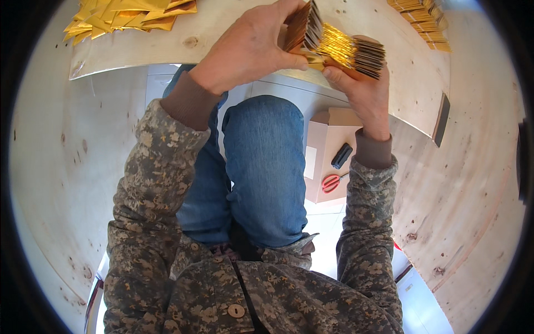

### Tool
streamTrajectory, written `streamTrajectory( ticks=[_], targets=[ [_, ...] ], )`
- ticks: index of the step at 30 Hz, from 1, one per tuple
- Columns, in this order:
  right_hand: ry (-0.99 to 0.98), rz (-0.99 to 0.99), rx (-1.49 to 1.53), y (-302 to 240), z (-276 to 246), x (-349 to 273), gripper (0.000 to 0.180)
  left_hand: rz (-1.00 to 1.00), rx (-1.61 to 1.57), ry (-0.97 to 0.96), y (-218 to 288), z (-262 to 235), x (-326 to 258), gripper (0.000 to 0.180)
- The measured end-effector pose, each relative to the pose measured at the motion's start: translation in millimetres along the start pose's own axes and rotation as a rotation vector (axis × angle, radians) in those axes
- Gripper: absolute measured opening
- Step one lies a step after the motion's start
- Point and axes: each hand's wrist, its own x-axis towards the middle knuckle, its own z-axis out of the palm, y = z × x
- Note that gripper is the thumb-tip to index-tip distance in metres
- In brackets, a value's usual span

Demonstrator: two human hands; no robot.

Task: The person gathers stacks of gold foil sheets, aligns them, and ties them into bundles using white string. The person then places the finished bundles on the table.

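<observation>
A thick bundle of folded gold foil paper (338,45) is held up between my two hands, over the near edge of the wooden table (189,54). Its middle shines gold, while both ends fan out into many thin, dark brown edges. My left hand (245,50) grips the left end, its thumb along the near side and its other fingers mostly hidden behind. Around the right end my right hand (364,94) is closed, with the thumb pressed against the underside near the middle.
Loose gold foil pieces (130,14) lie heaped at the far left of the table. A row of gold paper bundles (423,25) sits at the far right. Below, a cardboard box (321,146) carries red-handled scissors (331,183) and a small black object (341,156).
</observation>
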Motion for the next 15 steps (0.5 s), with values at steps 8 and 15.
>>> streamTrajectory(
  ticks=[8, 15],
  targets=[
    [0.029, 0.058, -0.057, -9.2, 9.3, -0.9, 0.047, -0.141, -0.049, -0.005, 5.9, -0.1, -0.7, 0.067],
    [0.082, 0.184, 0.316, -38.9, 2.4, -40.9, 0.068, 0.027, -0.213, 0.14, 64.1, -11.9, -28.5, 0.07]
  ],
)
